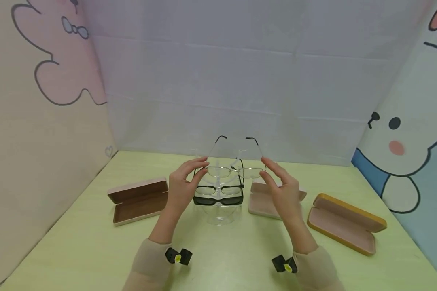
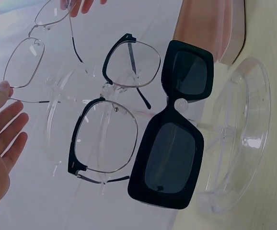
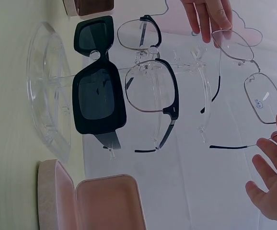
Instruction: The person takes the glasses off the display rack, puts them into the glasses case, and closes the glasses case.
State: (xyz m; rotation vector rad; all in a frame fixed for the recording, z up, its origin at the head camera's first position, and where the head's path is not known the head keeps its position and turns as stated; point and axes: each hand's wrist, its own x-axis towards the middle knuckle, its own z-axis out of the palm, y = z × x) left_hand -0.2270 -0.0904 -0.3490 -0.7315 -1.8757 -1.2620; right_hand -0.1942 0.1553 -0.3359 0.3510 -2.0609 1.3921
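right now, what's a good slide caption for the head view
Left-hand fingers and right-hand fingers hold thin-rimmed glasses near a clear stand carrying black sunglasses.

Held glasses are pale metallic, tips black; middle pair black up top. Sunglasses all dark. Stand clear. Left case pale, brown inside; right case mustard, pinkish inside. Table yellow-green. Bunny whitish.

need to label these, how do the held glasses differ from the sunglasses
The held glasses have thin rims; the sunglasses have thick black ones. The held glasses' lenses are clear, the sunglasses' dark. The left hand and right hand grip the held glasses; the sunglasses rest on the clear stand. Both have two lenses.
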